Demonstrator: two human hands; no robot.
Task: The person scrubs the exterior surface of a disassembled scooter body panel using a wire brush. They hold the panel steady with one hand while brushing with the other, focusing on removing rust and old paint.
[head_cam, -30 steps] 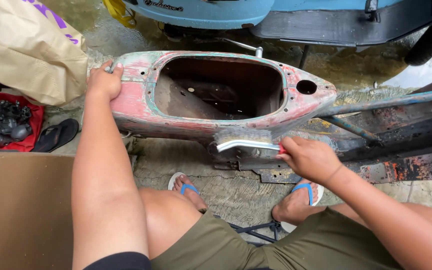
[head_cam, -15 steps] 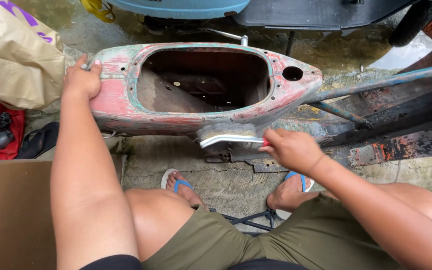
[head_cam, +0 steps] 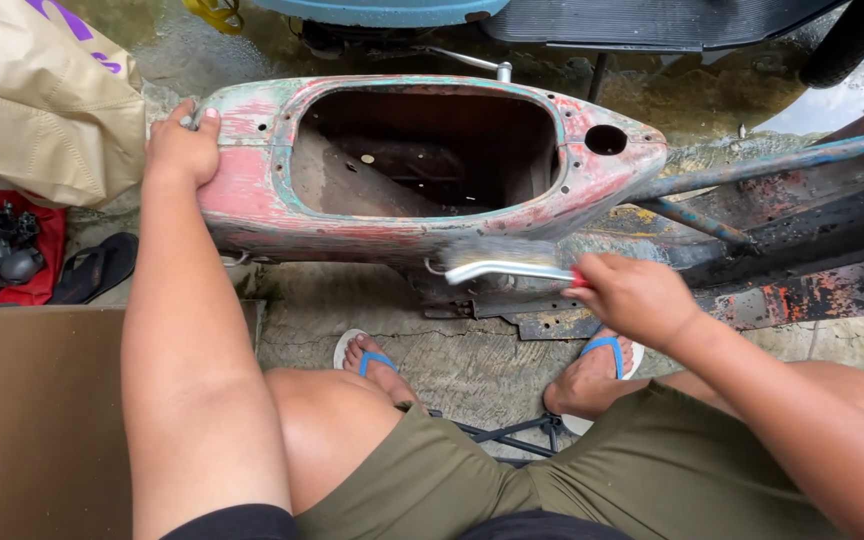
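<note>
The brush bristles are blurring against the shell; its handle is hiding inside the right hand. The beige bag is running off the frame's edge.

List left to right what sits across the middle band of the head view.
Red tray of dark parts → black sandal → left hand gripping the shell's end → worn red scooter body shell → wire brush → right hand → rusty frame tube.
</note>
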